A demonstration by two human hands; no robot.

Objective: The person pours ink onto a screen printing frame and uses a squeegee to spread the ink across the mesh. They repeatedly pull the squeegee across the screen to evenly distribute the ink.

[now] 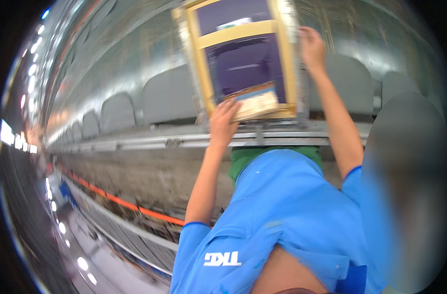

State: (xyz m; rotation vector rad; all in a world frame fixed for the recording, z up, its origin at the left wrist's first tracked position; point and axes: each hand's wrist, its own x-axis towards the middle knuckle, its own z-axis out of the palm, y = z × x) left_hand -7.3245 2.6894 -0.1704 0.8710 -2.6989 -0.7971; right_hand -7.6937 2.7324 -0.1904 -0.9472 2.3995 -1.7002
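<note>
A screen printing frame [288, 59] with metal sides and yellow tape borders lies in front of me, its mesh dark purple. At its near end my left hand [224, 122] has its fingers closed on the left end of a squeegee [258, 104], a pale block with a blue stripe and a brown edge. The squeegee rests tilted across the near part of the mesh. Beside the far right part of the frame is my right hand [313, 50], its fingers curled against the outer side rail. Motion blur softens both hands.
A long printing table with a metal rail [150, 143] runs along my front. Grey rounded panels [167, 95] lie in a row on it. An orange strip [118, 200] stretches below left, near another long table. A large blurred grey oval [412, 191] covers the right side.
</note>
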